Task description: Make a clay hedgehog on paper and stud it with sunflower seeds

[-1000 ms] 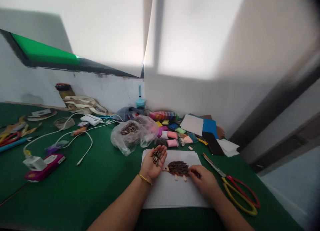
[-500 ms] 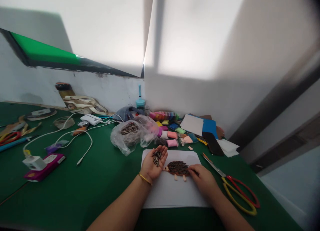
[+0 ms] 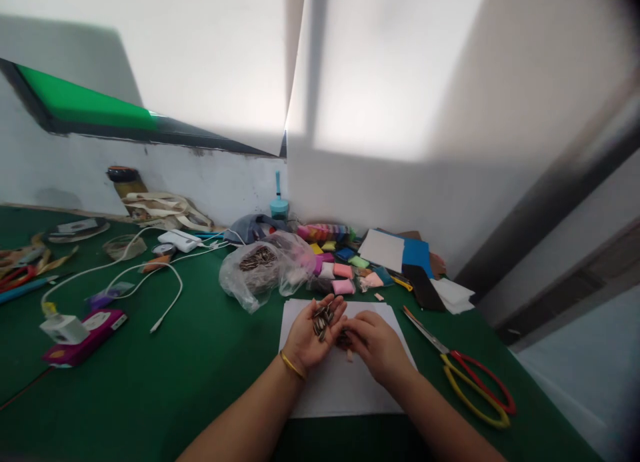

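Note:
My left hand [image 3: 313, 332] is cupped palm up over the white paper [image 3: 345, 385], holding a small pile of striped sunflower seeds [image 3: 323, 319]. My right hand [image 3: 373, 342] has come over next to it, its fingertips pinched at the seeds in that palm. It covers most of the brown hedgehog figure [image 3: 346, 345] made of seeds on the paper; only a sliver and one pale foot show. I wear a gold bangle on the left wrist.
A clear bag of seeds [image 3: 260, 265] lies just beyond the paper, with coloured clay blocks [image 3: 340, 265] and paper sheets [image 3: 400, 252] behind. Red-and-yellow scissors [image 3: 470, 382] lie right of the paper. White cables [image 3: 150, 282], a pink box [image 3: 83, 335] and tools sit on the left of the green table [image 3: 175, 369].
My right hand left the hedgehog's right end and moved left to the seeds in my left palm, now covering the figure. The left hand shifted slightly right.

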Action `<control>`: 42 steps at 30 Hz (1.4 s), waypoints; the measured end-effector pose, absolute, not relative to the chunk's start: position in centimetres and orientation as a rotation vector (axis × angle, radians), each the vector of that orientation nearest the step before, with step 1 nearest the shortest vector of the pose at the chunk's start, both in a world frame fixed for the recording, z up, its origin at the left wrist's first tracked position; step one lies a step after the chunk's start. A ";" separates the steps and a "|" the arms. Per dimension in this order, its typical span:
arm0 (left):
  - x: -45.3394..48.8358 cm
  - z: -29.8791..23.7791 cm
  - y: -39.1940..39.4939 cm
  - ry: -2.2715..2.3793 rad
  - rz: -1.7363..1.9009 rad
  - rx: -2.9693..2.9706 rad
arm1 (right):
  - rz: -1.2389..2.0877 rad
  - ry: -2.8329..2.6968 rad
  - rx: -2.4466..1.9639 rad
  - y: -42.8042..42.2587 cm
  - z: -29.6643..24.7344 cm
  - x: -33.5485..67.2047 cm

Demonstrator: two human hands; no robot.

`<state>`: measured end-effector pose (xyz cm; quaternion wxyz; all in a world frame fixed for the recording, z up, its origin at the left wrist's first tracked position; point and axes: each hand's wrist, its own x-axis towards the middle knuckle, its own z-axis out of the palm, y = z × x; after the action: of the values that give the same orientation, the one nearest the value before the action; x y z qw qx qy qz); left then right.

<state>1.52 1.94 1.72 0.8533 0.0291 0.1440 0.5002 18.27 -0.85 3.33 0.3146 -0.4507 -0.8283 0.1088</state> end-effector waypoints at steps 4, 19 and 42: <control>1.3 1.6 1.8 0.244 0.981 0.104 | 0.122 -2.271 -1.102 0.6 4.1 15.1; 0.9 1.7 2.4 0.324 1.159 0.015 | 0.505 -1.623 -1.511 2.0 1.9 23.7; 0.1 1.2 3.6 0.408 1.303 -0.003 | 0.623 -1.974 -1.625 0.8 -0.7 24.9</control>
<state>0.06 3.60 1.24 0.7758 -0.0016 0.1886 0.6022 24.94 0.80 -0.69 0.2524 -0.5974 -0.7258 0.2292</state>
